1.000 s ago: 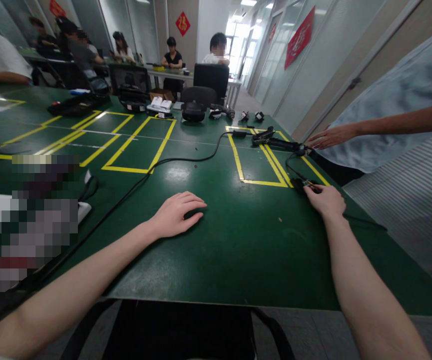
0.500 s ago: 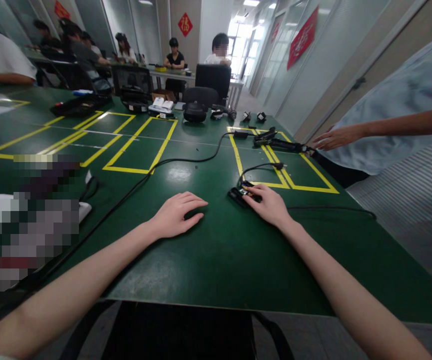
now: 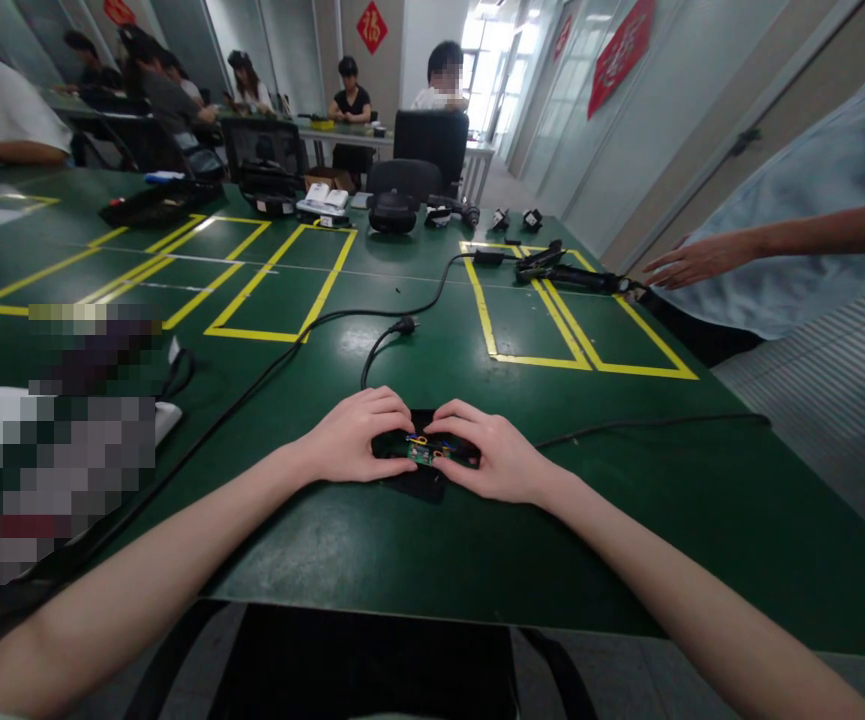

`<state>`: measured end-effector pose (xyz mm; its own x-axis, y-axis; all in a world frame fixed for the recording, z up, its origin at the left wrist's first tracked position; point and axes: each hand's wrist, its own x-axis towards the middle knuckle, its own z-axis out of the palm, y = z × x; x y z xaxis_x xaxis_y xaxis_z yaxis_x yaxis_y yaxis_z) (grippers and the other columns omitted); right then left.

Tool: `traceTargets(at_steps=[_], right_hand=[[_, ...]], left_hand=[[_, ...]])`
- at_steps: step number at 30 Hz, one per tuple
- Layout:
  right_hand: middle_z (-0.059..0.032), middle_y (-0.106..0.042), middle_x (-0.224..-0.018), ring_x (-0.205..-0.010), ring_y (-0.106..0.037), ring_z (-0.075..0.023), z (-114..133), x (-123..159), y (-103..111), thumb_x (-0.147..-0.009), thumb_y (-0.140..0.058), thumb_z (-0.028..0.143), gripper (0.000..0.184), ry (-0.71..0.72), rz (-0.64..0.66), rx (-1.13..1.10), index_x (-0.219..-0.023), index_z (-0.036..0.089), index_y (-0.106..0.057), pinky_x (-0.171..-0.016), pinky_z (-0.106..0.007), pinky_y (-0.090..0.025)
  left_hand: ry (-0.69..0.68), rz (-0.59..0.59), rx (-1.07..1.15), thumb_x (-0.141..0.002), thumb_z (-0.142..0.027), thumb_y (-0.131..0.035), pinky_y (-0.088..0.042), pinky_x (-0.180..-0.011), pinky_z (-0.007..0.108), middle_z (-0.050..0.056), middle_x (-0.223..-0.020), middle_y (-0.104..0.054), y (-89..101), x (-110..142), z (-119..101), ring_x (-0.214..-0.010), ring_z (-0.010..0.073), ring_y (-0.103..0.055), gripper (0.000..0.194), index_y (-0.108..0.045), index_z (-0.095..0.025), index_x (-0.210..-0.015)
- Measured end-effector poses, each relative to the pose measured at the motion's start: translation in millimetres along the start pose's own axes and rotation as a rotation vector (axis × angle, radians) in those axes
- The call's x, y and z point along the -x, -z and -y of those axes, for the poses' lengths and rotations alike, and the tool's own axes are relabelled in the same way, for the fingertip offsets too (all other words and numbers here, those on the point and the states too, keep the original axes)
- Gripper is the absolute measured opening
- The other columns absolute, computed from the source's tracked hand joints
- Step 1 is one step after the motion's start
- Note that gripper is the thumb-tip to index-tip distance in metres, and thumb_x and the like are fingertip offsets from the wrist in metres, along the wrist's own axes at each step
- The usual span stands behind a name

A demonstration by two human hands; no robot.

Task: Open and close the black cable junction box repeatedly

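Note:
A small black electronic device with its casing open lies on the green table between my hands. A green circuit board and yellow, blue and orange wires show inside it. My left hand grips its left end, with fingers behind and thumb in front. On its right end, my right hand has the same hold. Something flat and black shows beneath the device; whether it is a separate piece I cannot tell. A black power plug on a short cord lies just behind my left hand.
A long black cable crosses the table on the left. Yellow tape outlines mark the far side. A black folded tool-like object lies at the back right, near another person's hand.
My right hand has moved left, bringing the black device and its cord with plug to the middle. My left hand, empty before, now holds the device's left end.

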<state>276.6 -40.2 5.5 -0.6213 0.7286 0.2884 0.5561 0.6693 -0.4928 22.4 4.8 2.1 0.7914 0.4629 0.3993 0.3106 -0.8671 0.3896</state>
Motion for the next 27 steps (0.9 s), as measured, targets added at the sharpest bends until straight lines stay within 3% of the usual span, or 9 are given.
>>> traceTargets(at_steps=[3,6,10,14,21,27], right_hand=[[-0.009,-0.066,-0.114,-0.091,-0.069,-0.0204,-5.9,2.4,8.9,-0.092,-0.068,0.029,0.019,0.037,0.007,-0.03,-0.11,0.022,-0.069,-0.079,-0.033,-0.058],[-0.0082,-0.066,-0.114,-0.073,-0.064,-0.014,-12.0,5.3,15.8,-0.092,-0.068,0.031,0.016,0.038,0.057,-0.055,-0.106,0.022,-0.07,-0.067,-0.028,-0.055],[-0.0083,-0.065,-0.117,-0.06,-0.055,-0.0091,-18.5,7.1,18.5,-0.088,-0.074,0.035,0.022,0.036,0.086,-0.094,-0.105,0.02,-0.072,-0.059,-0.027,-0.051],[-0.0089,-0.064,-0.121,-0.06,-0.055,-0.0086,-20.1,6.5,17.6,-0.082,-0.082,0.038,0.029,0.026,0.106,-0.078,-0.102,0.019,-0.072,-0.058,-0.027,-0.051],[-0.0091,-0.066,-0.12,-0.067,-0.061,-0.0121,-24.4,6.1,15.7,-0.092,-0.075,0.043,0.027,0.035,0.079,-0.023,-0.107,0.021,-0.074,-0.064,-0.03,-0.055],[-0.0092,-0.072,-0.11,-0.09,-0.072,-0.0219,-26.0,3.3,15.2,-0.1,-0.065,0.043,0.028,-0.036,0.03,0.025,-0.115,0.022,-0.075,-0.081,-0.035,-0.058]], left_hand=[[0.009,0.003,-0.008,-0.092,-0.043,-0.071,-0.054,-0.091,0.039,0.008,-0.103,-0.073,-0.8,0.4,-0.1,-0.1,0.0243,-0.067,0.024,-0.07,-0.019,-0.097],[0.007,0.004,-0.009,-0.093,-0.042,-0.07,-0.054,-0.089,0.038,0.009,-0.103,-0.073,-1.3,0.5,-0.4,-0.099,0.0241,-0.066,0.023,-0.069,-0.019,-0.096],[0.028,0.016,-0.006,-0.093,-0.043,-0.069,-0.054,-0.09,0.038,0.008,-0.103,-0.072,-2.1,0.5,-1.1,-0.1,0.024,-0.066,0.024,-0.069,-0.02,-0.096],[0.037,0.028,-0.009,-0.092,-0.043,-0.071,-0.054,-0.091,0.039,0.009,-0.106,-0.071,-2.4,0.9,-0.8,-0.103,0.0249,-0.065,0.025,-0.069,-0.02,-0.1],[0.054,0.035,0.019,-0.083,-0.049,-0.08,-0.054,-0.097,0.043,0.01,-0.112,-0.07,-3.3,0.4,-1.4,-0.11,0.0282,-0.061,0.043,-0.069,-0.02,-0.113],[0.081,0.034,-0.014,-0.078,-0.056,-0.084,-0.051,-0.104,0.048,0.013,-0.123,-0.068,-4.9,-0.6,-3.7,-0.119,0.0322,-0.059,0.064,-0.063,-0.019,-0.126]])
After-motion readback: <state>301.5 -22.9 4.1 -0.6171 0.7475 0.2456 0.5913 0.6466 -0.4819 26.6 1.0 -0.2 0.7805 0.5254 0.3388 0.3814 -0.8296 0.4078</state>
